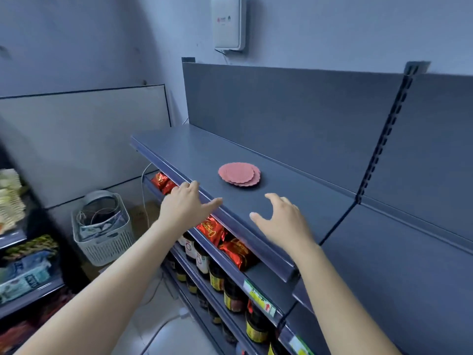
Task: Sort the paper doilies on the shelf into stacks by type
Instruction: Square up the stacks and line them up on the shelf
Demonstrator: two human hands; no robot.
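A small loose pile of round pink paper doilies [239,174] with scalloped edges lies on the top grey shelf [320,201], slightly fanned to the right. My left hand [186,205] hovers at the shelf's front edge, left of and nearer than the pile, fingers spread and holding nothing. My right hand [281,220] is over the shelf surface, nearer than the pile and a little to its right, fingers relaxed and empty. Neither hand touches the doilies.
Red foil packets [225,238] and dark jars with yellow labels [231,294] fill the lower shelves. A white basket [103,233] with cables stands on the floor at left. Another stocked rack [23,265] is at far left. A white box [229,23] hangs on the wall.
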